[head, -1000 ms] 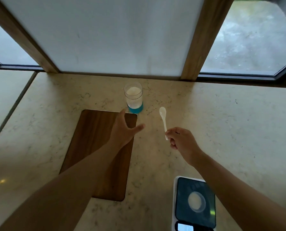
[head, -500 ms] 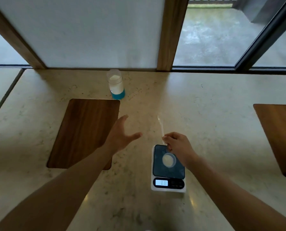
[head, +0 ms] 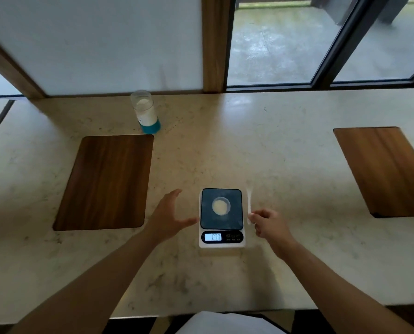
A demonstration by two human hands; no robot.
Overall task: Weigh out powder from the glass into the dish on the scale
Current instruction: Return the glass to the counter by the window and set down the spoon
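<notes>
A clear glass (head: 145, 111) with a blue base stands at the back of the counter, part full of white powder. A white scale (head: 221, 216) with a dark platform sits in front of me, its display lit. On the platform rests a small round dish (head: 221, 205) holding pale powder. My right hand (head: 271, 225) is just right of the scale, pinching a white plastic spoon (head: 249, 203) that points away from me and looks blurred. My left hand (head: 171, 216) hovers left of the scale, fingers spread, holding nothing.
A dark wooden board (head: 104, 182) lies left of the scale and another wooden board (head: 386, 169) lies at the right. The stone counter (head: 285, 153) ends at a window wall behind; its front edge is close to my body.
The view has pulled back and down, bringing the scale to the centre. My right hand carried the spoon from over the dish to the scale's right side. My left hand dropped beside the scale.
</notes>
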